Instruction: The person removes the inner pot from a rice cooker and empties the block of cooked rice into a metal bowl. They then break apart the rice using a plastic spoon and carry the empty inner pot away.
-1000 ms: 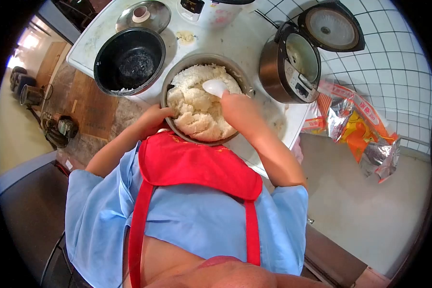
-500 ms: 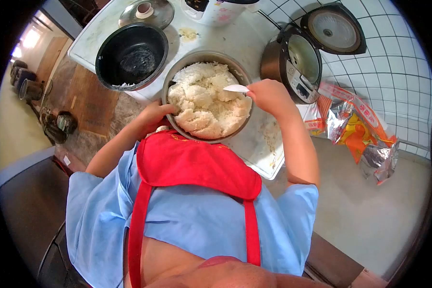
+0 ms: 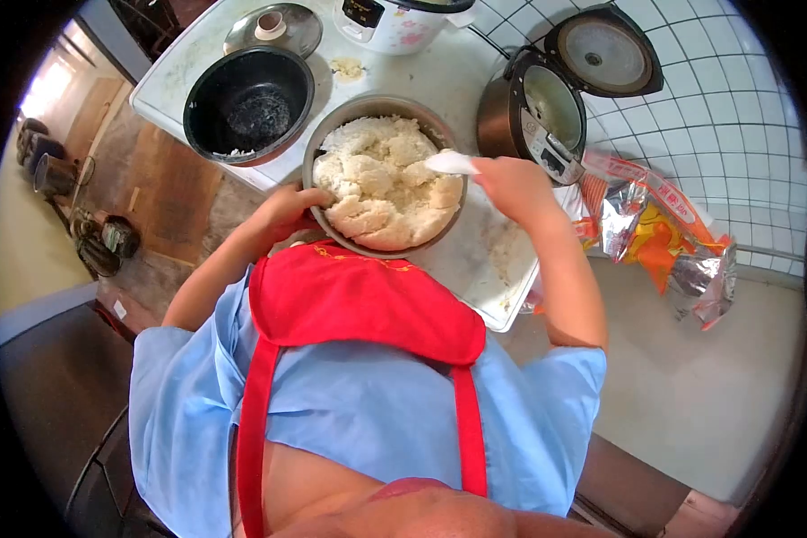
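A round metal bowl [image 3: 312,188] full of white rice [image 3: 377,193] stands near the table's front edge. My left hand [image 3: 289,208] grips its left rim, with the thumb over the edge. Closed around a white rice paddle [image 3: 452,162], my right hand [image 3: 514,186] is at the bowl's right side, and the paddle's blade reaches over the rice. To the left of the bowl sits a black inner pot [image 3: 251,108] with a few white grains in it.
Behind lie a glass lid [image 3: 287,34] and a white rice cooker [image 3: 402,25]. A brown rice cooker [image 3: 502,117] with its lid raised stands at right, by the tiled wall. Torn foil packaging [image 3: 655,233] lies right of the table [image 3: 475,282]. Spilled rice [image 3: 347,68] is behind the bowl.
My right hand has moved right from over the rice with the paddle, whose blade has turned. My left hand has stayed on the bowl's rim.
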Available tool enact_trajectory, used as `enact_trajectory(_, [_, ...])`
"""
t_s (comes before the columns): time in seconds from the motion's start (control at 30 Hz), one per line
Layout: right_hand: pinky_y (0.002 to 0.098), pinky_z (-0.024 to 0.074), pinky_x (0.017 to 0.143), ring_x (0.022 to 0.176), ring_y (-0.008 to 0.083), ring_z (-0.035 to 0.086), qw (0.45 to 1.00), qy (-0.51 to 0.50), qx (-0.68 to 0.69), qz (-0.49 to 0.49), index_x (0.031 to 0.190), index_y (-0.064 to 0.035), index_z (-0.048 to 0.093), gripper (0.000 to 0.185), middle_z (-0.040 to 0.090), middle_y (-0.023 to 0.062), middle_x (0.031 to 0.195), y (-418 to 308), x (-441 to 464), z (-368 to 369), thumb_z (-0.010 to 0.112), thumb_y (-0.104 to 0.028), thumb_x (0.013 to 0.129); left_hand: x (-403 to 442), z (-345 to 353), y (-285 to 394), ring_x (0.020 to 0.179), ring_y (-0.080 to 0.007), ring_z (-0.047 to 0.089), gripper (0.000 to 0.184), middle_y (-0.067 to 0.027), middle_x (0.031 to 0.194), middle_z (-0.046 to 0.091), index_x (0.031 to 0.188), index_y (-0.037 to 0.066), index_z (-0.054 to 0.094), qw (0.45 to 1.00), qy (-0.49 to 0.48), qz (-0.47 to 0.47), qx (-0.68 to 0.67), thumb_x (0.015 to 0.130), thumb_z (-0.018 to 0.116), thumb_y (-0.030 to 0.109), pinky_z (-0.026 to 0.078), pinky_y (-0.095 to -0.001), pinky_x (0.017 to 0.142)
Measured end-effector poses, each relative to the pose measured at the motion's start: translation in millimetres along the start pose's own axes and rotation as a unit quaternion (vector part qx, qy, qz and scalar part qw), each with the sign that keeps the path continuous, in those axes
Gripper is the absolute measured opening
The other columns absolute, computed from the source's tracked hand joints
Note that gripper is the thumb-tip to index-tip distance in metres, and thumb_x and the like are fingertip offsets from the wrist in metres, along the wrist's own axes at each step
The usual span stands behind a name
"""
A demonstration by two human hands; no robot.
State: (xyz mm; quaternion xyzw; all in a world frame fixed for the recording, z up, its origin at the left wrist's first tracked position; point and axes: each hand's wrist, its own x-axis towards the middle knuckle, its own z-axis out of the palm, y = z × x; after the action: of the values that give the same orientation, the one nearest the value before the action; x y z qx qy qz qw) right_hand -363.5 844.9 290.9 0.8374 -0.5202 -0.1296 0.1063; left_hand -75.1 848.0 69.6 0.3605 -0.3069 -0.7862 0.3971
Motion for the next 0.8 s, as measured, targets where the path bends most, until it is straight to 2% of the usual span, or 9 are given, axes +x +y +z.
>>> enact_trajectory(0.13, [0.0418, 0.0479, 0.073, 0.086, 0.0344, 0.060, 0.995, -0.001, 0.086, 0.059, 0.108, -0.0151, 0.063, 0.025, 0.064, 0.0139, 0.092, 26, -50, 1, 0.054, -0.027, 0.087, -6, 7, 3, 0.095, -0.0287, 0.062, 0.050, -0.0181, 0.113, 0.056, 0.126, -0.004, 0.041, 1.000, 0.004, 0.007, -0.016, 0.080, 0.059, 0.008, 0.055, -0.0425, 0.078])
enact_trajectory(0.2, [0.0413, 0.0479, 0.072, 0.085, 0.0341, 0.061, 0.994, -0.019, 0.092, 0.051, 0.110, -0.0153, 0.062, 0.027, 0.064, 0.0134, 0.093, 33, -71, 29, 0.056, -0.026, 0.086, -8, 9, 5, 0.094, -0.0284, 0.062, 0.049, -0.0182, 0.112, 0.057, 0.125, -0.005, 0.042, 1.000, 0.011, 0.010, -0.012, 0.081, 0.059, 0.009, 0.055, -0.0427, 0.079])
enact_trajectory(0.33, [0.0399, 0.0481, 0.071, 0.084, 0.0326, 0.061, 0.984, -0.001, 0.151, 0.095, 0.111, -0.0155, 0.062, 0.028, 0.065, 0.0129, 0.093, 22, -75, 53, 0.057, -0.028, 0.086, -8, 10, 6, 0.091, -0.0276, 0.062, 0.046, -0.0181, 0.110, 0.058, 0.122, -0.006, 0.044, 1.000, 0.019, 0.011, 0.011, 0.082, 0.059, 0.012, 0.055, -0.0422, 0.079])
enact_trajectory(0.43, [0.0425, 0.0481, 0.070, 0.084, 0.0325, 0.061, 0.980, 0.060, 0.178, 0.065, 0.109, -0.0175, 0.062, 0.026, 0.064, 0.0133, 0.090, 14, -64, 67, 0.054, -0.028, 0.087, -5, 7, 4, 0.090, -0.0275, 0.063, 0.044, -0.0180, 0.108, 0.059, 0.121, -0.006, 0.046, 1.000, 0.014, 0.006, 0.013, 0.082, 0.059, 0.012, 0.055, -0.0415, 0.077])
enact_trajectory(0.53, [0.0408, 0.0480, 0.068, 0.081, 0.0306, 0.062, 0.989, 0.039, 0.105, 0.092, 0.111, -0.0178, 0.062, 0.028, 0.065, 0.0101, 0.089, 3, -54, 67, 0.057, -0.029, 0.086, -7, 10, 2, 0.088, -0.0275, 0.064, 0.043, -0.0180, 0.107, 0.059, 0.120, -0.006, 0.046, 1.000, 0.012, 0.016, 0.008, 0.082, 0.058, 0.011, 0.056, -0.0412, 0.076])
enact_trajectory(0.67, [0.0400, 0.0480, 0.067, 0.082, 0.0294, 0.061, 0.991, 0.072, 0.109, 0.035, 0.110, -0.0183, 0.062, 0.027, 0.065, 0.0094, 0.090, -5, -34, 88, 0.056, -0.029, 0.086, -8, 13, 5, 0.088, -0.0275, 0.064, 0.046, -0.0183, 0.108, 0.058, 0.123, -0.005, 0.043, 1.000, 0.013, -0.010, 0.020, 0.082, 0.058, 0.008, 0.056, -0.0414, 0.077])
enact_trajectory(0.8, [0.0391, 0.0480, 0.068, 0.082, 0.0297, 0.061, 0.995, 0.047, 0.093, -0.003, 0.111, -0.0190, 0.062, 0.028, 0.064, 0.0097, 0.090, 5, -35, 59, 0.057, -0.029, 0.085, -17, 22, 12, 0.095, -0.0273, 0.062, 0.053, -0.0182, 0.115, 0.055, 0.128, -0.004, 0.037, 1.000, 0.008, 0.013, 0.010, 0.081, 0.059, 0.008, 0.056, -0.0394, 0.078])
